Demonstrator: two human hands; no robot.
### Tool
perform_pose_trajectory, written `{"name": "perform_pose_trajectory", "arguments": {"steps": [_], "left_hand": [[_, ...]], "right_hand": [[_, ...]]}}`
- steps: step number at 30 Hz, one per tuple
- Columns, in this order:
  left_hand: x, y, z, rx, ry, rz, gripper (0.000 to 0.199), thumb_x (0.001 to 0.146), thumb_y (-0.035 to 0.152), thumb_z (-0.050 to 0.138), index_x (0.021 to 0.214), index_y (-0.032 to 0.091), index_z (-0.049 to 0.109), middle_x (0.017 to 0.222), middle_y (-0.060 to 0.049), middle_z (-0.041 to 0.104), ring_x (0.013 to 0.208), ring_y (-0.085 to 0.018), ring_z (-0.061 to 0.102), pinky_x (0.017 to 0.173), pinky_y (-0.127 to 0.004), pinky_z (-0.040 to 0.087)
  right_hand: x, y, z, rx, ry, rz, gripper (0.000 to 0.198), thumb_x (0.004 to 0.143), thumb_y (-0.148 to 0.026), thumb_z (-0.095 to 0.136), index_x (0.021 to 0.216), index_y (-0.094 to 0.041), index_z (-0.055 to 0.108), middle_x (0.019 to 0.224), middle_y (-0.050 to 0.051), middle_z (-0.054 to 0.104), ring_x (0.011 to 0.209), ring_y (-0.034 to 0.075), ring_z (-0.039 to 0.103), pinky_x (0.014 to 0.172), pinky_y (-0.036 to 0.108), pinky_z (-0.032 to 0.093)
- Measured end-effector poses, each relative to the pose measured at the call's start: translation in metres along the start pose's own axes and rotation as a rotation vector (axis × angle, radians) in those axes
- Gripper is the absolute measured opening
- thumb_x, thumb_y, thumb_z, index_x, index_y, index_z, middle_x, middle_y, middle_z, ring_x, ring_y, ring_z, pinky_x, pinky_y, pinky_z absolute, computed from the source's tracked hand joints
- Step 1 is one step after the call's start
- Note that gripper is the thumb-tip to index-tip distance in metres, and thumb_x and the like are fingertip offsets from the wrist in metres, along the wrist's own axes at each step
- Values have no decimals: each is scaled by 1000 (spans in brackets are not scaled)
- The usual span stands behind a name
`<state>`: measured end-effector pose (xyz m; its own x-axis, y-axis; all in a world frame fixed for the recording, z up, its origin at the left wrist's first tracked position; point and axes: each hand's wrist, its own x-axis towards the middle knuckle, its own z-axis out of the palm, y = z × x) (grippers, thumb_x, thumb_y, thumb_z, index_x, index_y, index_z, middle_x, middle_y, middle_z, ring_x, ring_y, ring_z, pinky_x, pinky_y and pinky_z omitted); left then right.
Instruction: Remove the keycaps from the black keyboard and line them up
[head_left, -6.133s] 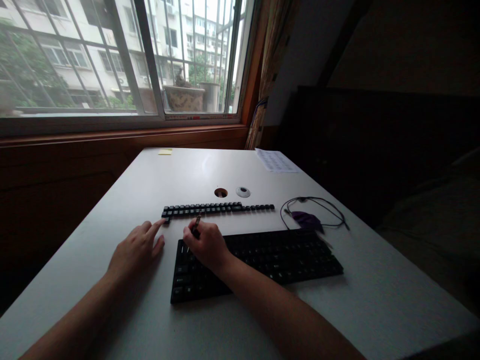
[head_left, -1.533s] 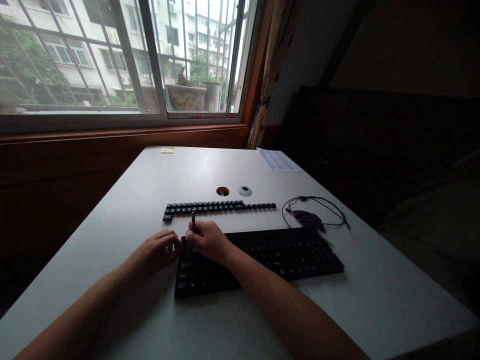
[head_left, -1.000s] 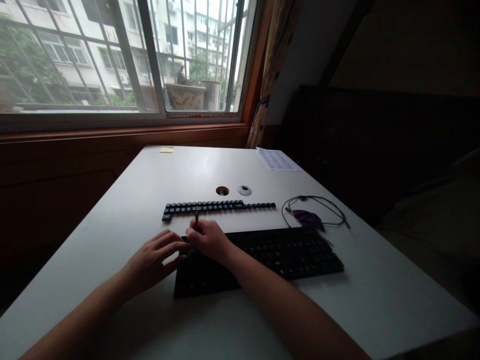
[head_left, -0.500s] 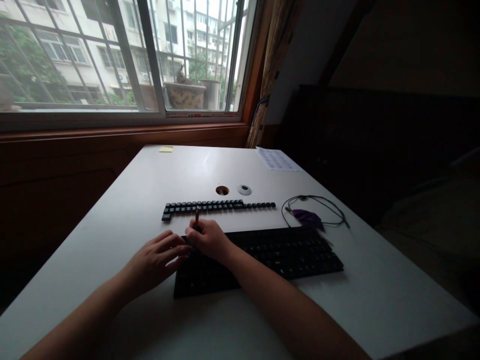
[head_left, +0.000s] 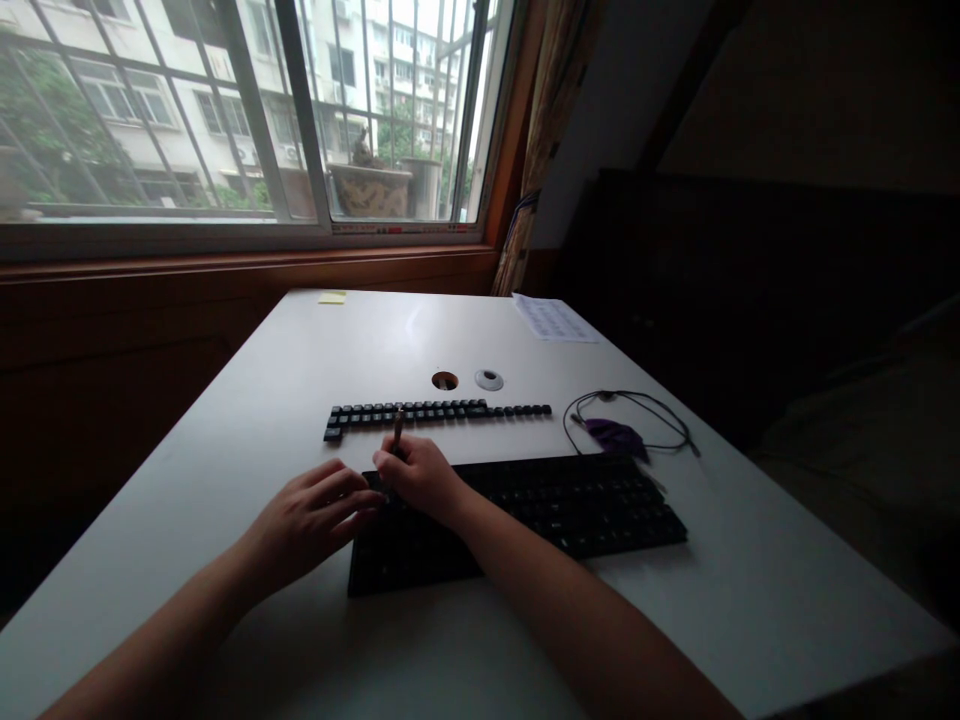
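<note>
A black keyboard point(head_left: 585, 508) lies slightly askew on the white table, partly covered by my right forearm. My right hand point(head_left: 418, 478) is closed around a slim, dark, pen-like tool point(head_left: 398, 428) held upright over the keyboard's upper left corner. The tool's lower end is hidden behind the fingers. Beside it, my left hand point(head_left: 319, 512) reaches over the keyboard's left edge with fingers spread and slightly bent; their tips rest at the keys near the right hand. Rows of loose black keycaps point(head_left: 450, 412) are lined up beyond the keyboard, with a single keycap point(head_left: 332, 435) at their left end.
A coiled black cable point(head_left: 679, 420) and a purple cloth point(head_left: 615, 437) lie behind the keyboard's right end. Farther back are a cable hole point(head_left: 445, 381), its round cover point(head_left: 489, 380), a printed sheet point(head_left: 556, 320) and yellow sticky notes point(head_left: 332, 298). A window stands beyond the table point(head_left: 225, 440).
The tool's upper end has risen slightly and shifted a little to the right, and the fingers of my right hand have moved slightly with it. My left hand stays nearly still.
</note>
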<state>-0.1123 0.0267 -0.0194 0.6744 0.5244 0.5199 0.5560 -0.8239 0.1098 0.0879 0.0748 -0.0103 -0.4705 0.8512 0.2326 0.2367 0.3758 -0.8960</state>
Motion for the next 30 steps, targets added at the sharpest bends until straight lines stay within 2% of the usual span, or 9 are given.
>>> {"name": "perform_pose_trajectory", "arguments": {"steps": [17, 30], "left_hand": [[2, 2, -3, 32, 57, 48, 26, 88, 17, 63, 113, 24, 64, 88, -4, 66, 74, -16, 60, 68, -30, 52], [-2, 7, 2, 26, 53, -45, 15, 91, 20, 57, 106, 20, 61, 80, -1, 64, 65, -11, 59, 62, -22, 49]], "right_hand": [[1, 0, 0, -14, 2, 8, 23, 87, -31, 50, 67, -19, 51, 62, -4, 53, 62, 11, 50, 61, 22, 37], [1, 2, 2, 61, -40, 38, 23, 88, -31, 49, 69, -19, 53, 61, -4, 57, 58, 11, 54, 57, 21, 40]]}}
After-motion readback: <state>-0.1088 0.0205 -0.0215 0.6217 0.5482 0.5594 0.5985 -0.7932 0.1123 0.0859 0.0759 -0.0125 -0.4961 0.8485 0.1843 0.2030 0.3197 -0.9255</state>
